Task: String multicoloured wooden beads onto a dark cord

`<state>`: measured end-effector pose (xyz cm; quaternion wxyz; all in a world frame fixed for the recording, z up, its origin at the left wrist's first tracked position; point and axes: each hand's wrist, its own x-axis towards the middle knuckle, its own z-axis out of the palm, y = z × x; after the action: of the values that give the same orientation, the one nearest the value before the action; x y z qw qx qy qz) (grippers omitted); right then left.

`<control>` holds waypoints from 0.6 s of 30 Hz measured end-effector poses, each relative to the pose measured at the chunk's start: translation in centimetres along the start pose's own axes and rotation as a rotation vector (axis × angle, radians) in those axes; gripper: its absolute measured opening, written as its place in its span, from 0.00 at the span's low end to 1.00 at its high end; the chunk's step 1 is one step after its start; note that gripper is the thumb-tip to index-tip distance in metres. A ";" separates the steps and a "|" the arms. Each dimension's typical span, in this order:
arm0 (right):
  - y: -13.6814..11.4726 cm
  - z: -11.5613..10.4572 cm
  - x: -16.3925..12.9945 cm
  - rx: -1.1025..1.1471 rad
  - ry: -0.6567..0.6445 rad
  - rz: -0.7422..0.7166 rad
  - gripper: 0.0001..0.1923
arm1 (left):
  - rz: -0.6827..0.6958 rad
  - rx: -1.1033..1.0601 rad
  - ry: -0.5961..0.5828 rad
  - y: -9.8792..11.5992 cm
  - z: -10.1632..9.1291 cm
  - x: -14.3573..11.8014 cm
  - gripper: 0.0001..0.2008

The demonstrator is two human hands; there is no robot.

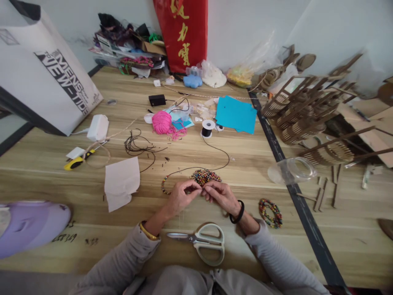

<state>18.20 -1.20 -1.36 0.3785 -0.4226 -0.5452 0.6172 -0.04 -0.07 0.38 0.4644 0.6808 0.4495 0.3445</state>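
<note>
My left hand (181, 197) and my right hand (221, 197) meet at their fingertips in a pinch, just in front of a heap of small multicoloured beads (205, 176). A short strung row of beads (163, 185) on black cord curves out beside my left hand and passes behind it. From there the thin black cord (227, 155) loops across the table to a white-rimmed spool (207, 128). What my right fingertips pinch is too small to make out. A coiled bead strand (270, 213) lies right of my right wrist.
Scissors (201, 241) with pale handles lie between my forearms. White paper (122, 184), cut black cords (138, 144), a yellow utility knife (75, 163) and pink yarn (161, 122) are to the left. Blue sheets (236, 114), a clear plastic cup (291, 171) and woven baskets (328, 151) stand right.
</note>
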 end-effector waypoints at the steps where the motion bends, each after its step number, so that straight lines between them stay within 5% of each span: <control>1: 0.0 0.0 0.0 -0.002 0.000 -0.002 0.20 | 0.000 0.001 0.000 0.0 0.0 0.0 0.04; 18: 0.2 0.0 0.0 -0.020 0.011 -0.001 0.17 | 0.027 0.053 -0.005 -0.3 0.1 0.0 0.04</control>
<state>18.15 -1.20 -1.55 0.3776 -0.4292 -0.5497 0.6092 -0.08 -0.05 0.04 0.4428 0.6997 0.4481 0.3370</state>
